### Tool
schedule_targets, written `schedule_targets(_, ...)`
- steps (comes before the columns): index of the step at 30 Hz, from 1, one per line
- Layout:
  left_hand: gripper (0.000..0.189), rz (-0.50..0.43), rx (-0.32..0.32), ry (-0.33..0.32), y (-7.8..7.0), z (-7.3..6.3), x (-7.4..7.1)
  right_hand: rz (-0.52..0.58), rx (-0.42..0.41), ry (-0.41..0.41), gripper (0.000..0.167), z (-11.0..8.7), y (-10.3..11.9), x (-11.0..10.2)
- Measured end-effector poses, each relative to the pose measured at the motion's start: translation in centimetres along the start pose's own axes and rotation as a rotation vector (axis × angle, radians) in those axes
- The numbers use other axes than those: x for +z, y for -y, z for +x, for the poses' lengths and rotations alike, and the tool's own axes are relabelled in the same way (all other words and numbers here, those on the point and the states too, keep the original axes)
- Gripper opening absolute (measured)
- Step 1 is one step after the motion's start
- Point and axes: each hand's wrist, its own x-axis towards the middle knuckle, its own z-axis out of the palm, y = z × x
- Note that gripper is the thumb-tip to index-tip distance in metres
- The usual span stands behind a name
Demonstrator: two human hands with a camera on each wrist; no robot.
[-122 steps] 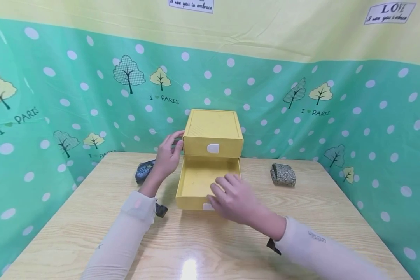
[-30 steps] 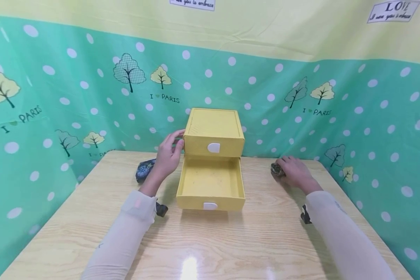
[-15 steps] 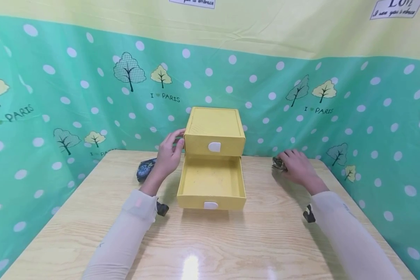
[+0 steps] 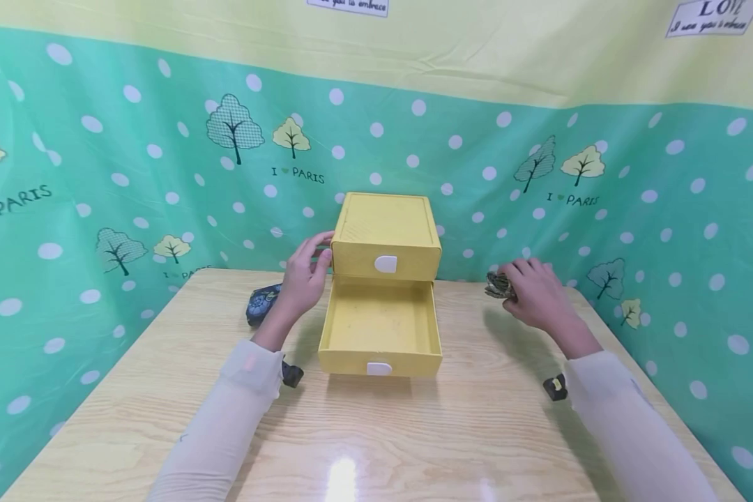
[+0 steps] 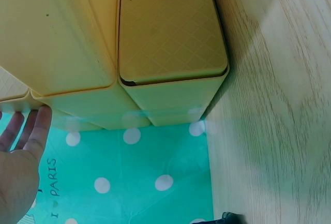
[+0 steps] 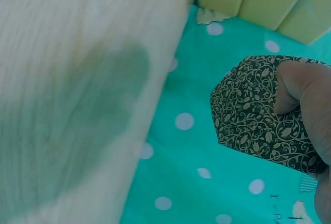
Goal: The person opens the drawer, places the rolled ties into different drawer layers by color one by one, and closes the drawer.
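My straight-fingered left hand [image 4: 301, 282] is touching the drawer unit [image 4: 364, 259] at its nine o'clock, my right hand [image 4: 536, 296] pinching a pouch [image 6: 247, 114].

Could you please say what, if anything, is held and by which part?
The right hand holds the dark, vine-patterned faceted case, thumb on its broad face; the left hand holds nothing, touching the boxy yellow drawer unit.
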Motion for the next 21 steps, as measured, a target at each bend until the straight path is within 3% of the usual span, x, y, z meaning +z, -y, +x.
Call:
schedule_targets(13,0.036,-0.010,0.007,0.027,0.0,0.0,-0.3,0.025,-0.099,-0.187,0.053,0.2,2.1,-2.5)
schedule_targets(21,0.036,-0.006,-0.012,0.022,-0.1,0.0,-0.2,0.033,-0.149,-0.223,0.053,0.6,3.9,-4.2)
